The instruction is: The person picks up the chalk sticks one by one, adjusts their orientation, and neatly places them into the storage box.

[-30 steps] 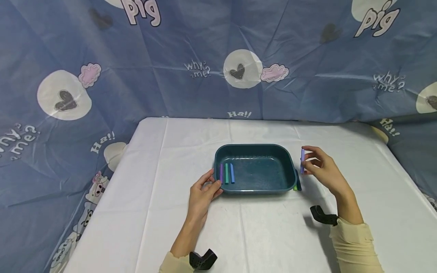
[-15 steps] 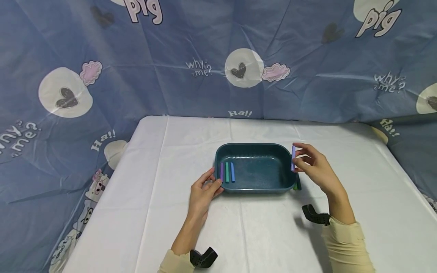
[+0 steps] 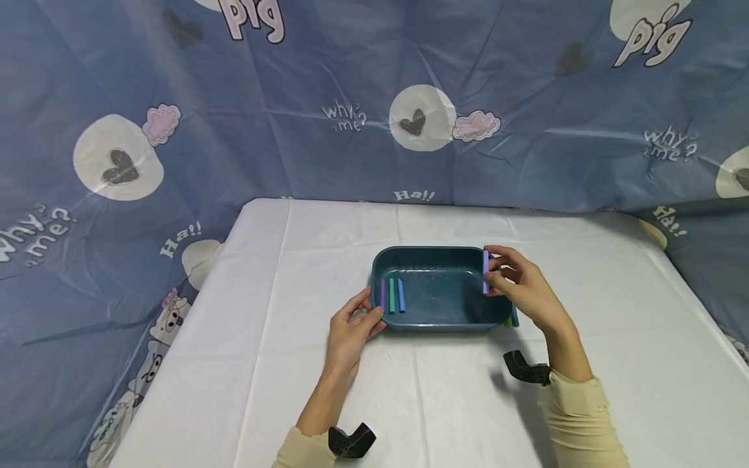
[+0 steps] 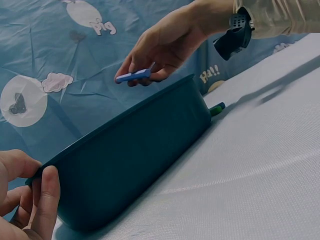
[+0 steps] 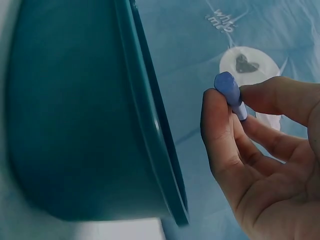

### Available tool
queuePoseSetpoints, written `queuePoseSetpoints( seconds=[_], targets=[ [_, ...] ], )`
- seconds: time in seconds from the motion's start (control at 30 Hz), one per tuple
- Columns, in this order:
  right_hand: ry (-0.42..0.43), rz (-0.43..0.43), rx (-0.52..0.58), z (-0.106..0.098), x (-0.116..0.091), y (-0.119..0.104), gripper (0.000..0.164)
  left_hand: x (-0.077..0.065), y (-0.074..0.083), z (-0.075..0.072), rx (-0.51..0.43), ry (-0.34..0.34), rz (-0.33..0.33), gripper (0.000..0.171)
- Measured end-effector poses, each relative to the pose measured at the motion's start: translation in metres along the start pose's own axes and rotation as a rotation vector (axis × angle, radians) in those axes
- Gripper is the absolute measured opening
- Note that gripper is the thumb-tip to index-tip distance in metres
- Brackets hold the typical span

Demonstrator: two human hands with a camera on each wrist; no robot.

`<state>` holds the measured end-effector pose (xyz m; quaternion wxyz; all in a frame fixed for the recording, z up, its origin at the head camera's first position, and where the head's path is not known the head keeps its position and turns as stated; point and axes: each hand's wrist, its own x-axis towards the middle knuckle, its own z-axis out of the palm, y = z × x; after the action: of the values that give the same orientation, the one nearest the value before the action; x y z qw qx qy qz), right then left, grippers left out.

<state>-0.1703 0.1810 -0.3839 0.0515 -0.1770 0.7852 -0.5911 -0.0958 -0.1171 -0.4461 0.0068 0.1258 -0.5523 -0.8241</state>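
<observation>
A dark teal rectangular tub (image 3: 439,325) stands on the white cloth. My left hand (image 3: 351,331) pinches its left rim near the front corner, with fingers on both sides of the wall. Inside, at the left end, a purple stick (image 3: 383,294), a green stick (image 3: 392,296) and a blue stick (image 3: 401,296) lie side by side. My right hand (image 3: 523,286) pinches a lavender, crayon-like stick (image 3: 486,272) between thumb and fingers, above the tub's right end. The right wrist view shows this lavender stick (image 5: 227,86) with a faceted end, clear of the tub wall.
Dark and green sticks (image 4: 217,109) lie on the cloth against the tub's right outer side, partly hidden. A blue printed curtain (image 3: 304,156) hangs behind and beside the table (image 3: 304,260). Each wrist carries a black camera mount (image 3: 526,369).
My right hand has moved left with the lavender stick, from beside the tub to over its right end. The left hand keeps its grip on the rim.
</observation>
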Motion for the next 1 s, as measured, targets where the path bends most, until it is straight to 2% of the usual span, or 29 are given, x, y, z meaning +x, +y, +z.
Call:
queuePoseSetpoints(
  seconds=[0.3,0.53,1.0],
  targets=[
    [-0.036,0.037,0.003,0.012,0.007,0.006,0.048,0.001,0.0,0.003,0.029,-0.017,0.007,0.052],
    [-0.073,0.026,0.012,0.021,0.014,0.006,0.052,0.0,0.0,0.004,0.019,-0.022,0.017,0.052],
    [-0.105,0.08,-0.03,0.039,0.024,0.01,0.05,-0.002,-0.001,0.001,0.038,-0.02,0.027,0.052]
  ],
)
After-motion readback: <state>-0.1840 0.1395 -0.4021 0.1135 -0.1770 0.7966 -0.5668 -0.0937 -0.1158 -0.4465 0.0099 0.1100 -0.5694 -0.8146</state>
